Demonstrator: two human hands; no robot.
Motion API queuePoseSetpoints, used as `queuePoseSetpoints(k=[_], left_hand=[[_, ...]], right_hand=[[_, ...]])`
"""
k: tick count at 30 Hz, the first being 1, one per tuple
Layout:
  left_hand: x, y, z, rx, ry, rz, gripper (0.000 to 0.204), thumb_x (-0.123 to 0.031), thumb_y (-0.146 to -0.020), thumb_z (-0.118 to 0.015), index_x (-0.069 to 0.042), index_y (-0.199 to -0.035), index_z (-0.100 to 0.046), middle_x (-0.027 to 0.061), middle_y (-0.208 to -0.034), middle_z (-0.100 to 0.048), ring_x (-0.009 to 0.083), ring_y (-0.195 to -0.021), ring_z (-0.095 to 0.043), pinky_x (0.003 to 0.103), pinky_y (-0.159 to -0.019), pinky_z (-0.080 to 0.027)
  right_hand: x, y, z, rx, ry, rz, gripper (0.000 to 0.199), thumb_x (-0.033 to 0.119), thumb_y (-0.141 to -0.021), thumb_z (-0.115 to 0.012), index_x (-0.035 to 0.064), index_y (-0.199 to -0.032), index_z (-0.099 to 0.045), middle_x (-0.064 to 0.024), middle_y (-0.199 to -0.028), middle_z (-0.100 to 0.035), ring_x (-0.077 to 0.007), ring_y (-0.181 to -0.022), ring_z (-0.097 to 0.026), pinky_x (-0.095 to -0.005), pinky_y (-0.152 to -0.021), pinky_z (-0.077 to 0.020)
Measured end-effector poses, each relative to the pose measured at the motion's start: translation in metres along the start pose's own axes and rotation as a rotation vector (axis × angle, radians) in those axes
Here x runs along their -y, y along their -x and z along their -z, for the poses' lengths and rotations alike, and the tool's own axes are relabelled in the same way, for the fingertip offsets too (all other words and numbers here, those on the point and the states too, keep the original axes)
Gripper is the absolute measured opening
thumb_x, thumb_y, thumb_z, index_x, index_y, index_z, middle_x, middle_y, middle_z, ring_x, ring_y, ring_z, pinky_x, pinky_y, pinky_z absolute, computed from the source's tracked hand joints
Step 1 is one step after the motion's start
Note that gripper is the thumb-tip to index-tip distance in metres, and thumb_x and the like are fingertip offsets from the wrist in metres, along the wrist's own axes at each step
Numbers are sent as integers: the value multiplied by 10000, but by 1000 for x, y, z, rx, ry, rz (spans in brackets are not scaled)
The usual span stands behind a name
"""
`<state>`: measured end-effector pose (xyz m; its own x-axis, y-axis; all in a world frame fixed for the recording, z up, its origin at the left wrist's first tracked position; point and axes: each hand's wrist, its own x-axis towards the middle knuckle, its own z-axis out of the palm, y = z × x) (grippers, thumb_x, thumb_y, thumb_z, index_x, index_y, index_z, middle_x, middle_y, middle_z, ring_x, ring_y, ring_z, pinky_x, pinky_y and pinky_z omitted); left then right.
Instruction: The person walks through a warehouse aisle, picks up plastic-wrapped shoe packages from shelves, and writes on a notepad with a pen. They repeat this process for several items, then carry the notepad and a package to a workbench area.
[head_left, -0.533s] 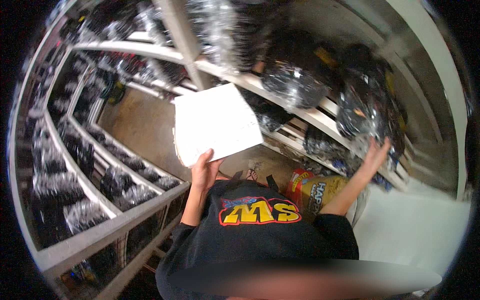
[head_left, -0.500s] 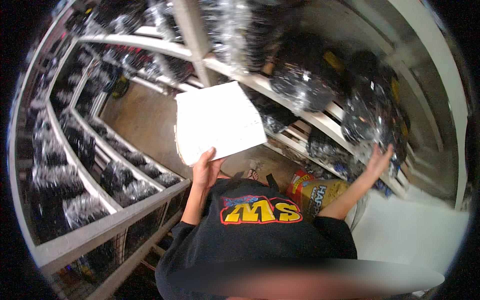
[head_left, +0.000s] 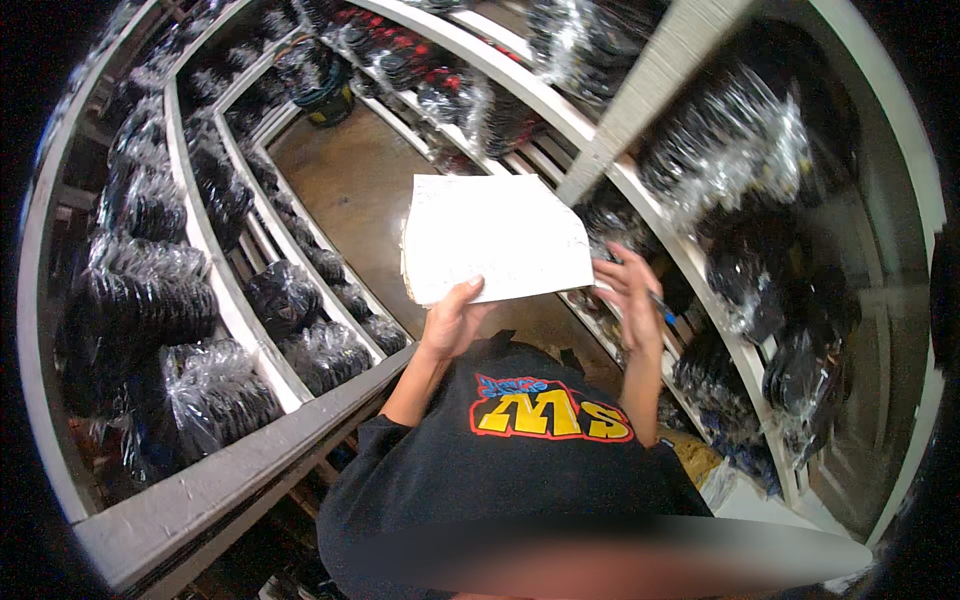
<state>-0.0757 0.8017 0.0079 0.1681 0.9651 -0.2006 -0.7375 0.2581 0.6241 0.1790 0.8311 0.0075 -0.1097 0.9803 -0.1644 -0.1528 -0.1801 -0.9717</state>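
An open-looking thick pad of white paper (head_left: 500,235) with worn page edges is held out before me. My left hand (head_left: 455,322) grips its near edge, thumb on top and fingers underneath. Faint marks show on the bright page, too washed out to read. Beside the pad's right edge is my right hand (head_left: 632,300), with a pen (head_left: 666,313) lodged in it, its blue end sticking out past the hand. Those fingers are partly spread, and the pen's other end is hidden.
Pale shelving surrounds me: a left rack (head_left: 235,340) and a right rack (head_left: 720,320), both stacked with dark goods in clear plastic (head_left: 725,140). A brown floor (head_left: 345,190) runs between them. A dark round container (head_left: 325,100) stands at the far end. A yellowish bag (head_left: 690,455) lies low right.
My right hand has left the plastic-wrapped goods on the right shelf and come in beside the pad. The view has turned right, and the pad sits further right in it.
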Motion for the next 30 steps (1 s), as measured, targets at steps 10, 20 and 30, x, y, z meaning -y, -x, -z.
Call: queuePoseSetpoints(k=[10,20,30], left_hand=[[-61,-7,47,-157,72,-180,457,-151,-856,-472,31,-1254,-340,174,-1219,-452,289,-1125,-457,439,-967,-361],[-103,-69,67,-277,-6,-352,489,-73,-801,-513,12,-1252,-345,165,-1228,-442,279,-1127,-448,428,-984,-331],[-193,-118,120,-519,242,-520,509,-198,-813,-530,40,-1230,-365,169,-1129,-518,239,-1029,-531,368,-913,-415]], right_hand=[[11,-137,-154,338,-388,-249,347,69,-797,-564,-63,-1110,-492,-116,-963,-600,-161,-828,-603,-270,-709,-505],[17,-257,-215,546,-314,-256,368,63,-798,-561,-45,-1139,-477,-122,-999,-589,-152,-864,-590,-261,-749,-487],[25,-345,-265,763,-303,-299,422,26,-798,-567,-61,-1190,-434,-156,-1036,-576,-186,-901,-591,-278,-763,-492]])
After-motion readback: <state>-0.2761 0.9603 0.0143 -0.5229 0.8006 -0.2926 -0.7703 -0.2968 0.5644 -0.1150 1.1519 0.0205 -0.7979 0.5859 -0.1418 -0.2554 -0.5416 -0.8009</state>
